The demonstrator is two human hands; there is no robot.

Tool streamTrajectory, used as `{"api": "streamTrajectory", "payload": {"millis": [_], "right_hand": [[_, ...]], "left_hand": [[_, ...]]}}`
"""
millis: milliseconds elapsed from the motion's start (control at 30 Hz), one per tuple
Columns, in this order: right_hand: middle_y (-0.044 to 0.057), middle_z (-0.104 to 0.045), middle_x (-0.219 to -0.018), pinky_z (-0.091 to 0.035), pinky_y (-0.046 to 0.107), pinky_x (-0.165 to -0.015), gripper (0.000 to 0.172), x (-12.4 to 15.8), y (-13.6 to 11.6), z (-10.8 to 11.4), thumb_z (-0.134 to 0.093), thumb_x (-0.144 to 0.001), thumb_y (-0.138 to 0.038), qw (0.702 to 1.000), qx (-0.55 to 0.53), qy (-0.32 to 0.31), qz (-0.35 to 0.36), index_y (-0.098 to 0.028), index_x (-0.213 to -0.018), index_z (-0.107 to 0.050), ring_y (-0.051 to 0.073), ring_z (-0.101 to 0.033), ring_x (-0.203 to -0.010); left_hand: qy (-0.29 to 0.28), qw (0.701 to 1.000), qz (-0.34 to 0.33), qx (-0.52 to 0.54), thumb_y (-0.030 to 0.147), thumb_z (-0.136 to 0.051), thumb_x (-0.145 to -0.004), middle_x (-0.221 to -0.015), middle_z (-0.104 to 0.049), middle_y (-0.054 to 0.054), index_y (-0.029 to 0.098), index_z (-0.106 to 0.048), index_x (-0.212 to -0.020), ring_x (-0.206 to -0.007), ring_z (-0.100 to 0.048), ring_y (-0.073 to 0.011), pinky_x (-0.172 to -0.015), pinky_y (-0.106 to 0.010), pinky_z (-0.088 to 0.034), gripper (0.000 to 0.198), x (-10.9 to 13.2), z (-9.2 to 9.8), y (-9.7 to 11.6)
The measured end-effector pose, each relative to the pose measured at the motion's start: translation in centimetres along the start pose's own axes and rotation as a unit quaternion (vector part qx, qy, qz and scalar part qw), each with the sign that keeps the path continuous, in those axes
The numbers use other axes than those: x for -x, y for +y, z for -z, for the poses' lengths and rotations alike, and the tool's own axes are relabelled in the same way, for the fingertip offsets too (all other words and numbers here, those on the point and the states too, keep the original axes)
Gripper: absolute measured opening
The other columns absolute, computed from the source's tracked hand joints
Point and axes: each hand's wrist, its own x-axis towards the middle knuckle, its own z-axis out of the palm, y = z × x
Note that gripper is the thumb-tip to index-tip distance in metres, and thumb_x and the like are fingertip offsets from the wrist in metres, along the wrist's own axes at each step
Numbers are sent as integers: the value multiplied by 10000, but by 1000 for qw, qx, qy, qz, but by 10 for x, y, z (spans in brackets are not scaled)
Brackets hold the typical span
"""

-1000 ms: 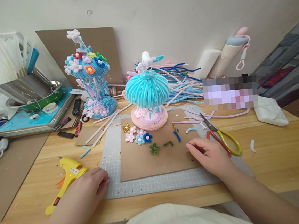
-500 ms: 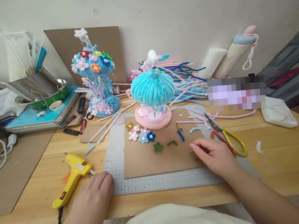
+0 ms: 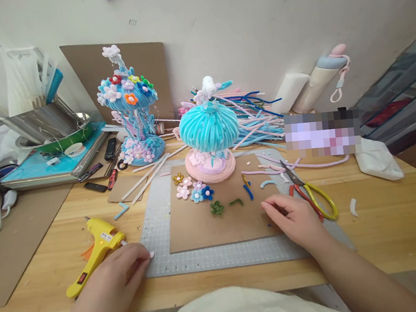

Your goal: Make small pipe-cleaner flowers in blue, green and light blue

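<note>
Close to the yellow hot glue gun point(image 3: 100, 238), my left hand point(image 3: 125, 270) pinches a small pale pink-white piece point(image 3: 151, 254) over the left edge of the cutting mat point(image 3: 157, 238). My right hand point(image 3: 295, 218) rests at the right of the cardboard sheet point(image 3: 200, 234), thumb and fingertips together; whether anything is between them is hidden. Ahead lie a green pipe-cleaner flower point(image 3: 217, 208), a bent green piece point(image 3: 236, 202), a blue piece point(image 3: 248, 192) and several small flowers point(image 3: 197, 195). Behind them stands a turquoise domed pipe-cleaner piece point(image 3: 209, 127) on a pink base.
Scissors point(image 3: 309, 191) with red and yellow handles lie beyond my right hand. A flower-covered blue pipe-cleaner jellyfish shape point(image 3: 128, 102) stands at back left. Loose pipe cleaners point(image 3: 260, 127) are heaped behind. A metal pot point(image 3: 48, 121) and a white packet point(image 3: 379, 160) flank the workspace.
My left hand has turned and its fingers now show a small pale piece in a pinch. My right hand stays in place on the cardboard. The view has shifted slightly.
</note>
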Motion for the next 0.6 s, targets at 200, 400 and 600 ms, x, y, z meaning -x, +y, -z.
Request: {"api": "streamTrajectory", "payload": {"millis": [200,400,600], "right_hand": [[-10,-537,-585,-368,238,-510,262,0,-1,0,-446,-881,-316,1000,5,-3,3,-189,-682,-559,131,-496,-548],[-13,-533,-585,-359,239,-516,261,1,2,0,-446,-881,-312,1000,5,-8,5,-190,-676,-552,127,-491,-548],[-13,-534,-602,-349,243,-531,260,0,4,-1,-443,-888,-314,1000,-5,-22,2,-191,-681,-539,127,-494,-565]], "left_hand": [[-54,995,37,72,375,-480,-826,-839,-677,-10,241,-616,-824,-792,-625,-183,-698,-268,-494,191,-11,8,0],[-85,994,8,67,301,-423,-856,-821,-628,-9,223,-593,-749,-793,-577,-174,-713,-270,-456,215,-19,11,9],[-118,992,11,53,272,-443,-835,-830,-603,-2,222,-571,-770,-788,-555,-175,-706,-272,-426,152,-21,12,10]]}}
